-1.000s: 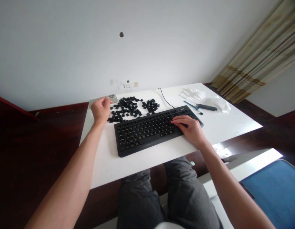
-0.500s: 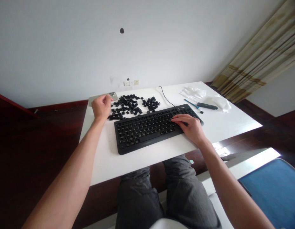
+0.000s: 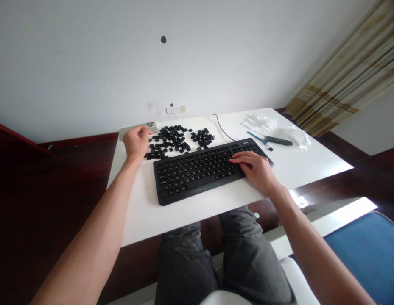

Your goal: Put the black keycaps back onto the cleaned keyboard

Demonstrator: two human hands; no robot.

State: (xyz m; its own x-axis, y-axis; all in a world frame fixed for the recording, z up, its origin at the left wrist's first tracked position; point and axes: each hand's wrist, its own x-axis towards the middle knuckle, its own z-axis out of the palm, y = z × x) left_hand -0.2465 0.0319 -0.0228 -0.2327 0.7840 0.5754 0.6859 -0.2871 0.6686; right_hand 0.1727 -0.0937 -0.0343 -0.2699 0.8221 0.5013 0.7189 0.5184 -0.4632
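Observation:
A black computer keyboard (image 3: 197,171) lies across the white table (image 3: 142,212), with my right hand (image 3: 257,167) resting on its right-hand keys. Several loose black keycaps form two clusters, a larger one (image 3: 169,140) and a smaller one (image 3: 201,138), behind the keyboard. My left hand (image 3: 137,143) hovers at the larger cluster's left edge, its fingertips pinched together. Whether they hold a keycap is hidden. Beneath that hand lies a silver smartphone (image 3: 150,127), partly covered by it.
A thin black cable (image 3: 222,130) curves from the keyboard toward the wall. At the table's back right lie a blue-and-black tool (image 3: 269,140), a small black keycap (image 3: 271,149) and white plastic (image 3: 276,127). Wall sockets (image 3: 176,109) sit above the table. A blue chair seat (image 3: 365,254) shows at lower right.
The whole view has shifted slightly. My left hand has stayed at the keycaps, and my right hand has stayed on the keyboard with little visible movement.

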